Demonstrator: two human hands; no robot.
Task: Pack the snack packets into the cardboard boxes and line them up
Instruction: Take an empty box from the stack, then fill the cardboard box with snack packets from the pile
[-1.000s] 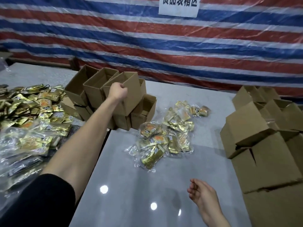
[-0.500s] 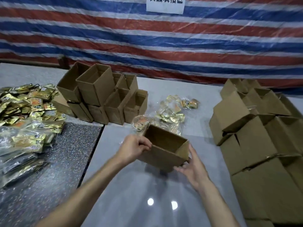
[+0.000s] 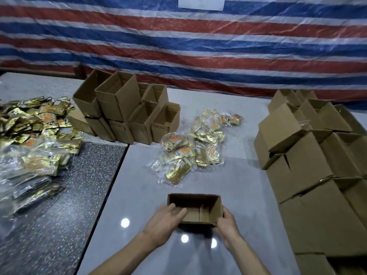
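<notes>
Grey bench (image 3: 139, 195) at lower centre carries one open cardboard box (image 3: 194, 199). Left hand (image 3: 163, 220) and right hand (image 3: 228, 222) each grip its near edge.

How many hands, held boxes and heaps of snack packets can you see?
Hands: 2, left hand and right hand.
Held boxes: 1, the open box.
Heaps of snack packets: 2, the left heap and the middle heap.
Total: 5.
</notes>
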